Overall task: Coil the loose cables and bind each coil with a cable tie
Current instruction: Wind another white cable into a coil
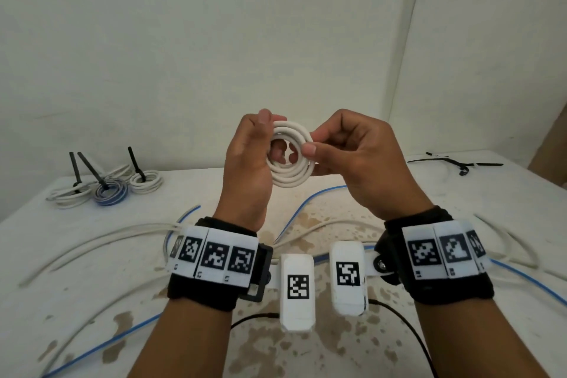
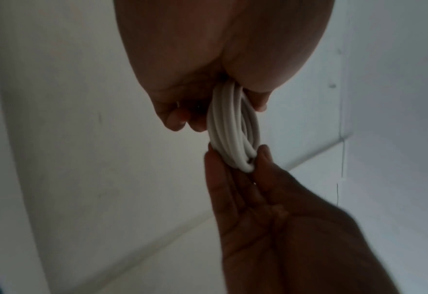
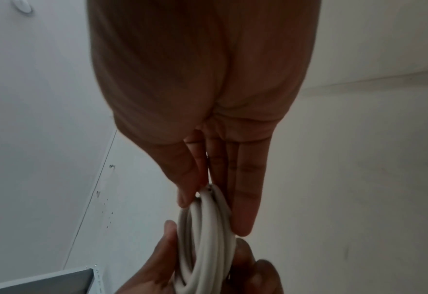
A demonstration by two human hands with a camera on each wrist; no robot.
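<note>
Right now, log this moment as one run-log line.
left hand: grips white coil | right hand: pinches coil's right edge | coil: held above table, untied | bound coils: far left | spare ties: far right

The left hand (image 1: 245, 159) covered the left arc of the coiled white round cable (image 1: 290, 156) at mid-frame in the head view. Loose white and blue cables (image 1: 92, 337) ran off the lower left edge. At far right, thin black plastic cable ties (image 1: 460, 163) were too small to count.
</note>
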